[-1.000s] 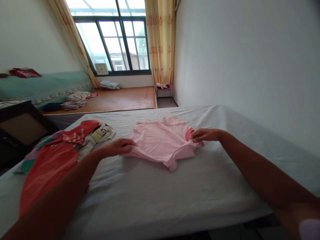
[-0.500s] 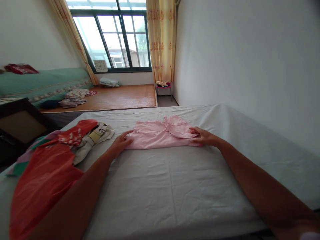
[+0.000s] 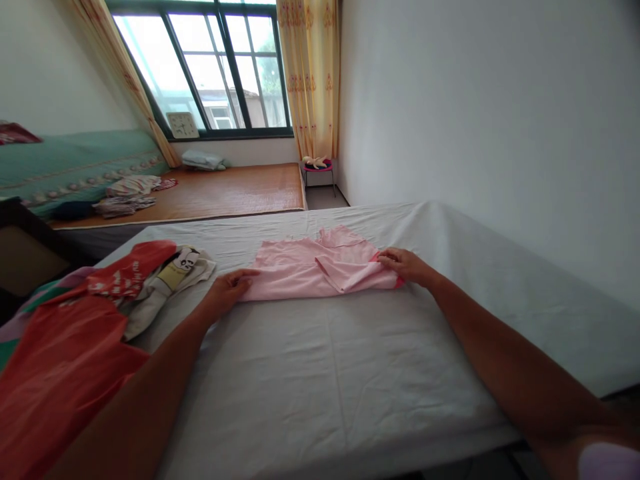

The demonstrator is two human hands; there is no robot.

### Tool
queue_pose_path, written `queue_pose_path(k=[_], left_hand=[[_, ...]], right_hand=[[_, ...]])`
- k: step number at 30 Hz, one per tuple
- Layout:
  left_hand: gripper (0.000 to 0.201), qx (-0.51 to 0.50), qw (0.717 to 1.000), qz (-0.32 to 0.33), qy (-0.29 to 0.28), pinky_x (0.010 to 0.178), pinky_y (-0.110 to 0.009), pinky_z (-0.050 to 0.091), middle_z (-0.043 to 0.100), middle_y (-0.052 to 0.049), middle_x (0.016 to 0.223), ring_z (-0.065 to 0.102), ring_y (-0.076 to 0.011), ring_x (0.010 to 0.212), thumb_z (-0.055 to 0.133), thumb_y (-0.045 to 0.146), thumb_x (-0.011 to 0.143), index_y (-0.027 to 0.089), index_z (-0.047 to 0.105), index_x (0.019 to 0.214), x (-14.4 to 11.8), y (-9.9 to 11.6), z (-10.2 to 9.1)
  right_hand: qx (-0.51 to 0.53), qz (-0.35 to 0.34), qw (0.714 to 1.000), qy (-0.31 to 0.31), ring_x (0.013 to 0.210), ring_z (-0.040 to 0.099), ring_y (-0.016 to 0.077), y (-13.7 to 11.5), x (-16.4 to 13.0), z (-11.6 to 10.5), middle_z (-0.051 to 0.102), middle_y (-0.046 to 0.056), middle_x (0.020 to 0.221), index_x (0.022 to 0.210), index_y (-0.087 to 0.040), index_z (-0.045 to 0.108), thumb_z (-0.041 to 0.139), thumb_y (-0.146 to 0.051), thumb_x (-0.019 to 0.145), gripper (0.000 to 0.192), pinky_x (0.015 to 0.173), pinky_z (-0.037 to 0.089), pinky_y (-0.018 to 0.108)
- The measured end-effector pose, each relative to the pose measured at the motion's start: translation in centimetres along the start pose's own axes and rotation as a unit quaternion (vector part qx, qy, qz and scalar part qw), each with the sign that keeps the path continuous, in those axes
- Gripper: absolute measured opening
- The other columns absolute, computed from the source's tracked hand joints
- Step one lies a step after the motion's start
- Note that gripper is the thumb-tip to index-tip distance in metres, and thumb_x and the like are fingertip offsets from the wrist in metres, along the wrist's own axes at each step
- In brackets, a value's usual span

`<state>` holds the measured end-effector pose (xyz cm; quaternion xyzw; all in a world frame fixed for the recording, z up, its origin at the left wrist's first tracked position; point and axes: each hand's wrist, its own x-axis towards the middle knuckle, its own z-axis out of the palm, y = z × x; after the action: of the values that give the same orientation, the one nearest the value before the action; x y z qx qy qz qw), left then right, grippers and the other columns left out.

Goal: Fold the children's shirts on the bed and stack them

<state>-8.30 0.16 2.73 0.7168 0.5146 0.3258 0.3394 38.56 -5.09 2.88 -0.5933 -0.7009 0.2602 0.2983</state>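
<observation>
A light pink garment [image 3: 305, 273] lies folded across the white sheet, with a ruffled far edge and a loose flap near its middle. I cannot make out what kind of garment it is. At its left end, my left hand [image 3: 229, 292] is closed with the fingertips pinching the fabric edge. My right hand [image 3: 406, 265] grips the opposite end between thumb and fingers, where a brighter pink strip shows beneath. To the left of my left forearm lie a red garment [image 3: 65, 347] and a light one with a panda print [image 3: 173, 270].
The white sheet [image 3: 280, 387] covers the surface before me, against a white wall [image 3: 450, 120] on the right. Beyond stand a bed with a brown mat [image 3: 240, 187], holding several cloths, and a small pink stool [image 3: 320, 165]. A dark chair-like piece [image 3: 25, 247] is at left.
The garment's right-hand part has been drawn toward me, and the flap with it. My left hand has shifted slightly left. The whole view has turned a little to the right.
</observation>
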Motion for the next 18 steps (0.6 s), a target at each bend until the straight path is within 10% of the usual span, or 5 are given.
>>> queue_pose_path(k=[5,11,18], left_hand=[[0.051,0.047,0.999,0.008,-0.006,0.056,-0.021,0.031,0.057,0.002,0.069,0.044,-0.0123,0.063,0.060,0.050,0.076,0.015,0.069,0.112,0.0,-0.4,0.2],[0.058,-0.004,1.000,0.006,-0.004,0.055,-0.021,0.030,0.055,0.002,0.070,0.040,-0.0104,0.060,0.067,0.051,0.072,0.014,0.066,0.116,-0.1,0.2,-0.2],[0.074,-0.042,0.987,-0.007,-0.154,0.054,-0.019,0.032,0.052,0.002,0.070,0.044,-0.0107,0.063,0.073,0.048,0.069,0.020,0.052,0.135,-1.2,1.2,-2.2]], right_hand=[[-0.008,-0.105,0.992,-0.076,0.108,0.056,0.0227,0.5,-0.2,0.8,0.060,0.008,0.124,0.127,-0.022,0.056,0.067,-0.033,0.072,0.057,0.095,0.042,0.035],[0.011,-0.093,0.995,-0.034,0.082,0.057,0.0189,-0.9,-0.3,1.1,0.066,0.004,0.087,0.095,-0.018,0.068,0.054,-0.039,0.085,0.027,0.077,0.045,0.030],[0.108,-0.089,0.927,-0.349,0.075,0.055,0.0131,-3.5,-2.4,-0.6,0.064,0.004,0.089,0.102,-0.014,0.066,0.061,-0.044,0.083,0.036,0.065,0.042,0.023]])
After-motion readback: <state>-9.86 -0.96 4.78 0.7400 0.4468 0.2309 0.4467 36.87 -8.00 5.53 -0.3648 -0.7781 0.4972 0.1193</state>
